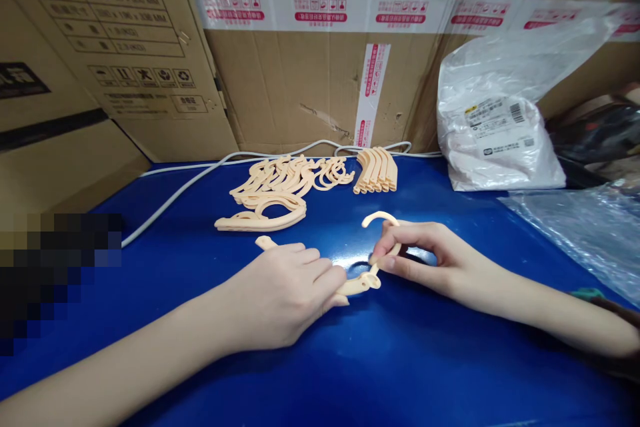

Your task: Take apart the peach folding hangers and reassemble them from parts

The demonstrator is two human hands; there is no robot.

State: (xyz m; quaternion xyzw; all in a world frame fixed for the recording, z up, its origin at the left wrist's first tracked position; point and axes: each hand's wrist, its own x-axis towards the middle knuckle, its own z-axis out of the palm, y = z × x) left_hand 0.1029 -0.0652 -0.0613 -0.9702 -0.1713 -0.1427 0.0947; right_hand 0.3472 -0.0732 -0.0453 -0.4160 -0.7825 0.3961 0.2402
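My left hand [290, 297] is closed around a cream plastic hanger arm [356, 285], whose far end [264, 242] sticks out beyond the knuckles. Between thumb and fingers, my right hand [425, 257] pinches a curved hanger hook [381, 216]. The hook's lower end meets the arm's end near a small round eye [371, 280]; whether they are joined I cannot tell. Beyond my left hand lie folded hangers [270, 213] stacked together. Behind them is a pile of loose hooks and curved pieces [285, 177], and to its right a neat row of hanger arms [376, 170].
The blue table [400, 360] ends at a large cardboard box [280, 80], with another printed box [115, 47] at left. A white cable [185, 181] runs along the back. A white plastic bag [495, 127] stands back right, beside clear plastic film [585, 220].
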